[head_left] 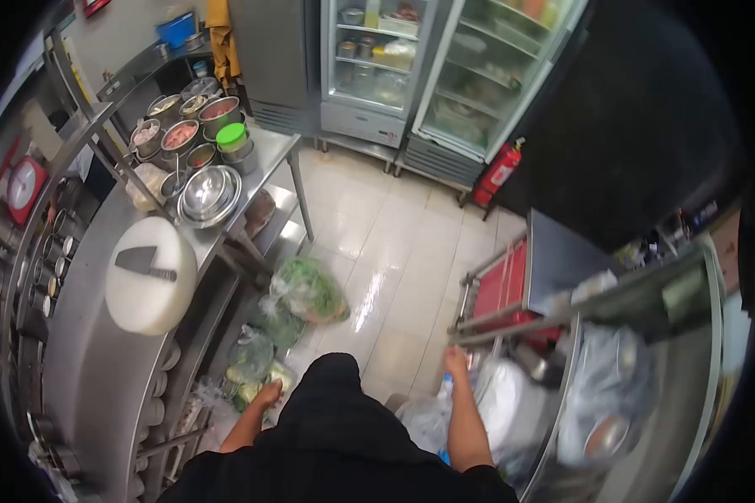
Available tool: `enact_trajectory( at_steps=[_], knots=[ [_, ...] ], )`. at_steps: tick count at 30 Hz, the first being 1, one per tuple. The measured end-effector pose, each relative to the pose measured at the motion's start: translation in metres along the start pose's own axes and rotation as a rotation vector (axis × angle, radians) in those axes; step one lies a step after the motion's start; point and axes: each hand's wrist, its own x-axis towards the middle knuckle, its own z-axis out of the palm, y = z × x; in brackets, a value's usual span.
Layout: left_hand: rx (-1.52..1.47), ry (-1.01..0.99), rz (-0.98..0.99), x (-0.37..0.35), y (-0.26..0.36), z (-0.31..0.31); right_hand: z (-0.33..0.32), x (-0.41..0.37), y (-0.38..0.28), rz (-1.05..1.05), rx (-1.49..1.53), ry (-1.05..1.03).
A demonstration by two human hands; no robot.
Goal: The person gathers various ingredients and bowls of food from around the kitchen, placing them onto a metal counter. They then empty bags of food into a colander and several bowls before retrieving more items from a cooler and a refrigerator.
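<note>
My left hand (268,396) hangs at my side with its fingers loosely apart, and I see nothing in it. Below and beyond it, clear plastic bags of vegetables (250,356) rest low beside the steel counter. A larger bag of leafy greens (309,289) sits on the floor further forward. On the other side, my right hand (455,360) is curled into a loose fist, with no object showing in it. It is nearest to a metal rack (512,329) and some plastic-wrapped items (499,390), apparently without touching them.
On the steel counter (80,360) at left stand a round white cutting board (134,306) with a cleaver (143,261), steel bowls (210,194) and several food containers (180,136). Glass-door fridges (365,115) and a fire extinguisher (498,174) stand ahead. White tiles (386,251) cover the floor.
</note>
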Motion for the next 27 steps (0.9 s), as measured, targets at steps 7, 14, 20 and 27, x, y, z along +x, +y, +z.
enact_trajectory(
  at_steps=[7, 14, 20, 27],
  knots=[
    [0.662, -0.147, 0.326, 0.195, 0.108, 0.027, -0.057, 0.34, -0.119, -0.174, 0.517, 0.17],
    [0.017, 0.345, 0.261, 0.316, 0.426, -0.057, 0.004, 0.386, -0.053, 0.082, -0.156, -0.588],
    [-0.298, 0.26, 0.642, 0.262, 0.717, -0.158, 0.052, 0.509, -0.159, 0.107, -0.133, -0.722],
    [-0.207, 0.207, 0.377, 0.294, 0.817, -0.225, 0.134, 0.838, -0.395, -0.057, -0.006, -0.753]
  ],
)
